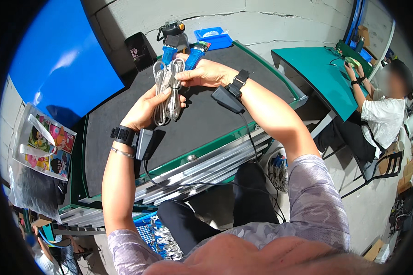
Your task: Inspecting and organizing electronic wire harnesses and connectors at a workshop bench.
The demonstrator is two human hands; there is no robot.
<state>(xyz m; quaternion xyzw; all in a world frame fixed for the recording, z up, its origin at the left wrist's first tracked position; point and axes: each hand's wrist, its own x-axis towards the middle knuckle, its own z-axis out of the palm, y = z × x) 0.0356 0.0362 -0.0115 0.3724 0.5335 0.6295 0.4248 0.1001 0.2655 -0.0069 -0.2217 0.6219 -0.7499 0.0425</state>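
A looped bundle of light-grey cable [160, 112] hangs between my two hands above the dark worktable [206, 123]. My left hand [147, 107] is closed around the bundle's lower left side, thumb across the loops. With its thumb and fingers, my right hand [205, 73] pinches the upper right side of the loops. At the far end a blue connector [169, 54] sticks up from the bundle. Another blue connector [196, 56], with a green piece at its tip, tilts right beside my right hand. Parts of the fingers are hidden behind the cable.
Past the connectors stand a drink bottle [173, 30], a black box [139, 51] and blue trays [213, 38]. Cable-filled baskets [144, 233] sit by my legs. A patterned bag [46, 142] hangs at left. Another person [381, 107] works at the green table [307, 62] on the right.
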